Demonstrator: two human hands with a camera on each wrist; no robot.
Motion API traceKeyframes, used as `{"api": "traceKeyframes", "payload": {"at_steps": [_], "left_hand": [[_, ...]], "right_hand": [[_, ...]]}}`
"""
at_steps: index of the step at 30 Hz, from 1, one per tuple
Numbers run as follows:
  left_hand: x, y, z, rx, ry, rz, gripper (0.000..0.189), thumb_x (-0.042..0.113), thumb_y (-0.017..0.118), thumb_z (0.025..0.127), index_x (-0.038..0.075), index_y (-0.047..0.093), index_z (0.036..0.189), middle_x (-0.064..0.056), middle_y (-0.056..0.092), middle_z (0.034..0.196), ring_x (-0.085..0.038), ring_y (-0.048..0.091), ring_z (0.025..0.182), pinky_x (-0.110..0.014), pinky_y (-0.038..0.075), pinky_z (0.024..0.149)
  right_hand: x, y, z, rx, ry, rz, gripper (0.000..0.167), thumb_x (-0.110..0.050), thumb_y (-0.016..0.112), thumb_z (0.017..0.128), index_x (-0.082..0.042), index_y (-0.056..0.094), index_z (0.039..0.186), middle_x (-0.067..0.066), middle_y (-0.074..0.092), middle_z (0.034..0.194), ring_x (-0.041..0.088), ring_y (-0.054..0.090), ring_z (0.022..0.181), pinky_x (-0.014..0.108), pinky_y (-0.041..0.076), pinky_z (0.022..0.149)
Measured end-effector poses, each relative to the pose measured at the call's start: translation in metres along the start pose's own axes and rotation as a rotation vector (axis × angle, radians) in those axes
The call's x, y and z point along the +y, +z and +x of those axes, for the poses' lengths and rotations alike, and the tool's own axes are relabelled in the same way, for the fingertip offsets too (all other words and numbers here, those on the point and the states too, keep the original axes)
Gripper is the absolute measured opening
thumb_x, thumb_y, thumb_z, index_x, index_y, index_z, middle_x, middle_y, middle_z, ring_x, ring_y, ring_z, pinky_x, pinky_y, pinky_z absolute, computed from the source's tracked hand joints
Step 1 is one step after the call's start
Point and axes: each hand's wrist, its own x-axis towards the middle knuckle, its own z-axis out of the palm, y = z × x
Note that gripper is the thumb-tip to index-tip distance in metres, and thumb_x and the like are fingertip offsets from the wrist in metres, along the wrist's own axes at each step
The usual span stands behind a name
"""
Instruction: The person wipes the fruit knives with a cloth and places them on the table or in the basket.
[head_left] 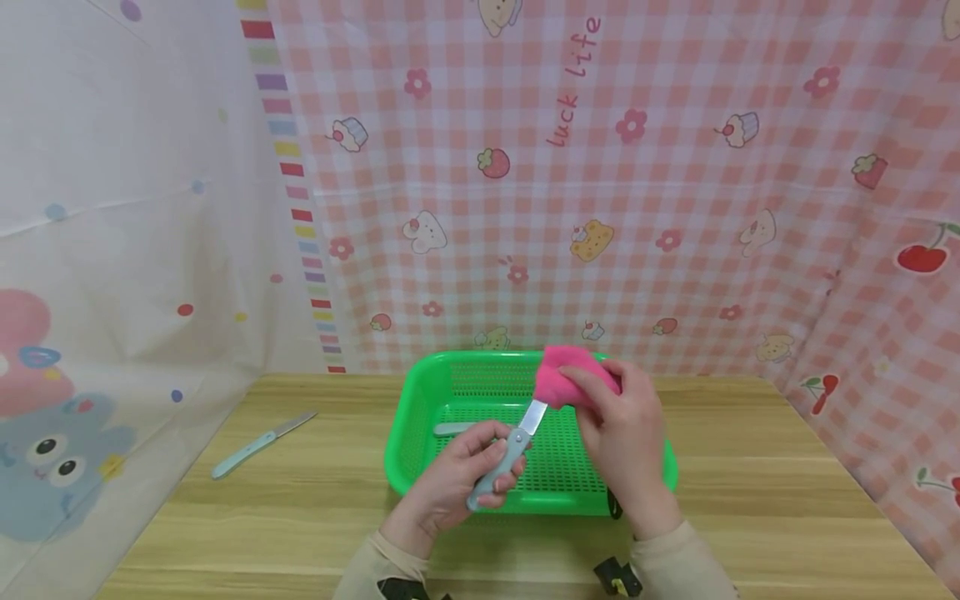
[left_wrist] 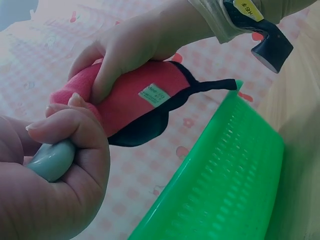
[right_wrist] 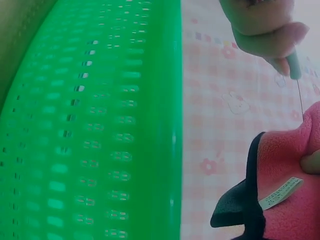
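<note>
My left hand [head_left: 465,475] grips the pale blue-green handle of a folding knife [head_left: 504,468], its blade opened out and pointing up and away. In my right hand [head_left: 626,425] is a pink cloth [head_left: 558,379], pinched around the outer part of the blade so that the tip is hidden. The left wrist view shows the cloth's dark edging, a white label and a black loop. Both hands are above a green plastic basket [head_left: 397,450]. Inside it lies another pale-handled knife [head_left: 450,429], partly covered by my left hand.
A third knife [head_left: 258,446] with a pale blue handle lies opened on the wooden table [head_left: 750,467], left of the basket. Behind the table hangs a pink checked curtain [head_left: 465,200], with a white one [head_left: 150,167] on the left side.
</note>
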Motion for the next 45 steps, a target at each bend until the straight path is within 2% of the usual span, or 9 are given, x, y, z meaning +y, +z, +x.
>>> {"api": "traceKeyframes", "payload": {"at_steps": [7,12,19,25,34,39,45], "left_hand": [[0.002,-0.004,-0.003,-0.029,0.027,-0.034,0.022,0.015,0.037,0.109,0.008,0.056,0.115,-0.004,0.059,0.091,-0.006,0.049,0.067,-0.013,0.038,0.052],[0.005,-0.004,-0.004,0.015,0.022,-0.016,0.019,0.016,0.039,0.108,0.009,0.056,0.114,-0.004,0.058,0.091,-0.006,0.05,0.067,-0.013,0.039,0.051],[0.007,-0.005,-0.004,0.042,0.02,0.002,0.018,0.017,0.038,0.109,0.013,0.055,0.11,-0.003,0.058,0.09,-0.006,0.05,0.066,-0.014,0.039,0.051],[0.007,-0.006,-0.003,0.051,0.022,0.005,0.016,0.018,0.039,0.108,0.012,0.054,0.11,-0.003,0.058,0.09,-0.006,0.05,0.066,-0.014,0.039,0.051],[0.007,-0.007,-0.004,0.039,0.028,-0.019,0.017,0.018,0.038,0.109,0.012,0.053,0.112,-0.003,0.058,0.092,-0.006,0.05,0.067,-0.014,0.039,0.052],[0.007,-0.008,-0.004,0.04,0.023,-0.018,0.017,0.018,0.037,0.109,0.012,0.053,0.111,-0.003,0.058,0.092,-0.007,0.049,0.068,-0.014,0.039,0.052],[0.007,-0.008,-0.003,0.041,0.033,-0.01,0.017,0.017,0.037,0.109,0.012,0.054,0.11,-0.003,0.057,0.093,-0.007,0.049,0.068,-0.013,0.038,0.052]], "right_hand": [[0.004,-0.006,-0.003,0.056,0.087,0.015,0.044,0.011,0.077,0.071,-0.018,0.075,0.104,0.022,0.059,0.103,0.04,0.054,0.091,0.051,0.046,0.067],[0.004,-0.011,-0.007,0.061,0.126,0.026,0.045,0.01,0.081,0.07,-0.018,0.075,0.105,0.022,0.058,0.103,0.041,0.053,0.094,0.051,0.044,0.071],[0.001,-0.015,-0.008,0.1,0.122,0.049,0.044,0.01,0.081,0.069,-0.016,0.076,0.104,0.023,0.058,0.103,0.042,0.053,0.094,0.052,0.041,0.072],[-0.005,-0.021,-0.009,0.091,0.115,0.085,0.041,0.009,0.076,0.073,-0.016,0.074,0.106,0.023,0.057,0.104,0.042,0.052,0.095,0.05,0.039,0.076],[-0.015,-0.022,-0.012,0.118,-0.003,0.105,0.032,-0.003,0.063,0.079,-0.016,0.075,0.105,0.024,0.058,0.104,0.041,0.053,0.089,0.046,0.039,0.074],[-0.023,-0.016,-0.017,0.118,-0.057,0.105,0.023,-0.016,0.057,0.091,-0.017,0.076,0.103,0.024,0.06,0.103,0.039,0.056,0.089,0.046,0.044,0.069],[-0.031,-0.009,-0.019,0.107,-0.123,0.093,0.024,-0.026,0.053,0.1,-0.019,0.076,0.103,0.023,0.061,0.1,0.038,0.059,0.088,0.047,0.049,0.063]]}}
